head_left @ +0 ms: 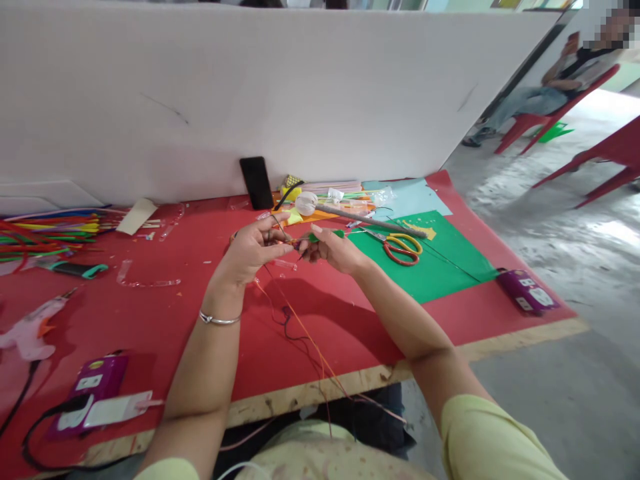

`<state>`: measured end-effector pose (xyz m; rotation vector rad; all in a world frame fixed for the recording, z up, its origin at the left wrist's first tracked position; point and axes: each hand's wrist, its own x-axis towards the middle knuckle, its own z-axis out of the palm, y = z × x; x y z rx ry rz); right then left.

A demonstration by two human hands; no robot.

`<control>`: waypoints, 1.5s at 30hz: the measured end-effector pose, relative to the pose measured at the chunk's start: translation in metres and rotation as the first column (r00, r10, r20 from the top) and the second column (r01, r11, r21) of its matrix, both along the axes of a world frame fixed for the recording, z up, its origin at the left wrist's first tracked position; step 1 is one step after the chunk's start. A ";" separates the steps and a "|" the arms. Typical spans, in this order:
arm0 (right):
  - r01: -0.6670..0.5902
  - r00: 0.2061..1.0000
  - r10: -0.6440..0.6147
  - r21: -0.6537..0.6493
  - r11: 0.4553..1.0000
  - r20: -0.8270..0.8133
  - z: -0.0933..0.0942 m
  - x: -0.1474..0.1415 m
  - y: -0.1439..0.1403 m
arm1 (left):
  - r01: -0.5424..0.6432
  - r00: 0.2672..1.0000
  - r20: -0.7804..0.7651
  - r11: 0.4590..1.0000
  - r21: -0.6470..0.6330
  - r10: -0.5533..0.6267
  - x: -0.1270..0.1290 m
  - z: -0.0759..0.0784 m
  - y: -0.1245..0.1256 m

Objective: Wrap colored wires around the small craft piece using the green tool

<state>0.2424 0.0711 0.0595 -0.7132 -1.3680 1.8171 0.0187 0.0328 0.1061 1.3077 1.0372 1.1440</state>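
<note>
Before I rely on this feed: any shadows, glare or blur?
Head view: a soft shadow spreads over the red table cover below the right hand; head view: brightness washes out the far concrete floor; head view: fine threads at the left hand look too soft to separate.

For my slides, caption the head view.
Left grip on orange threads, right grip on a green tool, above a red table; scissors at right.

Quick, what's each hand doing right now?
Left hand: closed, pinching orange and dark threads.
Right hand: closed, holding a green-handled tool.
</note>
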 end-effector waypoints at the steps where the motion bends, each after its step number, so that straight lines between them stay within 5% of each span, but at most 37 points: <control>1: 0.008 1.000 -0.008 0.011 1.000 0.010 -0.001 0.000 0.000 | -0.001 1.000 0.011 1.000 -0.004 0.001 0.000 -0.001 0.001; 15: 0.019 0.988 -0.077 0.387 0.922 0.136 0.014 0.004 -0.015 | -0.071 0.996 0.065 0.996 0.059 0.067 0.002 0.002 0.001; 22: 0.084 0.995 -0.061 0.372 0.924 -0.074 0.009 0.007 -0.008 | -0.097 0.985 0.139 0.995 -0.012 0.098 0.000 0.001 0.005; 31: 0.025 0.988 -0.010 0.088 0.996 -0.156 0.006 0.000 -0.011 | -0.085 0.984 0.159 0.996 -0.002 0.084 0.001 -0.003 0.006; 45: 0.172 0.979 -0.201 0.418 0.892 0.027 0.018 0.002 -0.018 | -0.080 0.985 0.152 0.996 -0.041 0.085 0.002 -0.003 0.006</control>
